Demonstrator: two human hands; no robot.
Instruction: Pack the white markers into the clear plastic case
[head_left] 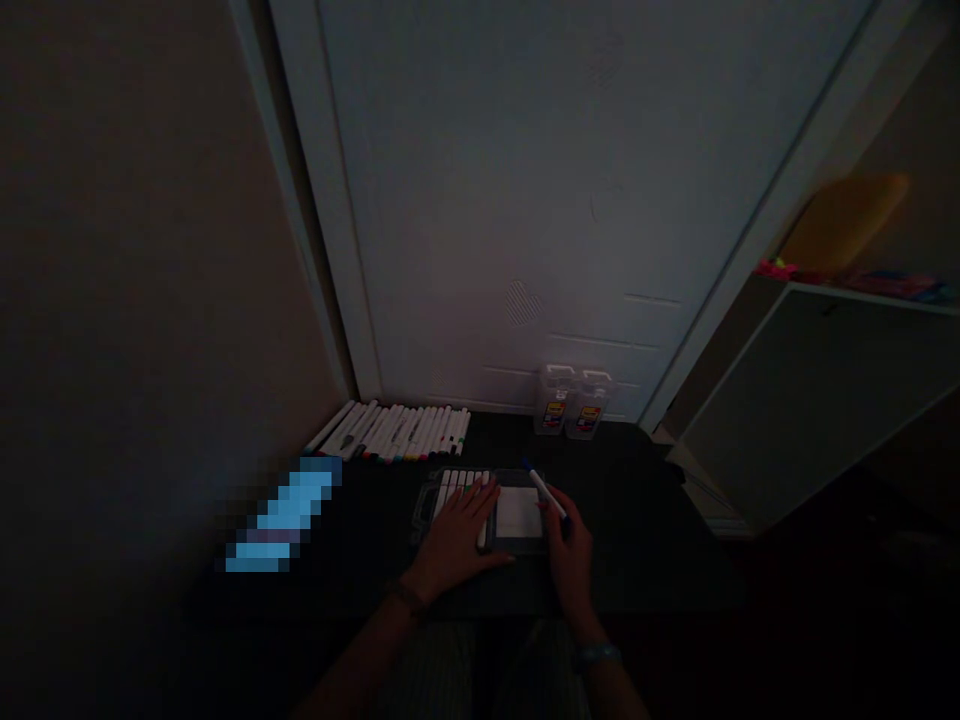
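Right grip [570, 558] is clasping a blue-ended marker [550, 496]; left grip [454, 540], spread flat, is resting over white markers [451, 482] in the case [519, 547].

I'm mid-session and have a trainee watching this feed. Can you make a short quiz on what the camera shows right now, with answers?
1. Choice: which hand holds the white pen, left or right?
2. Fill in: the two clear containers stand to the ____ of the row of loose pens, as the camera sees it.
3. True or false: the left hand lies over the side of the open case that has pens in it.

Key:
1. The right hand.
2. Right.
3. True.
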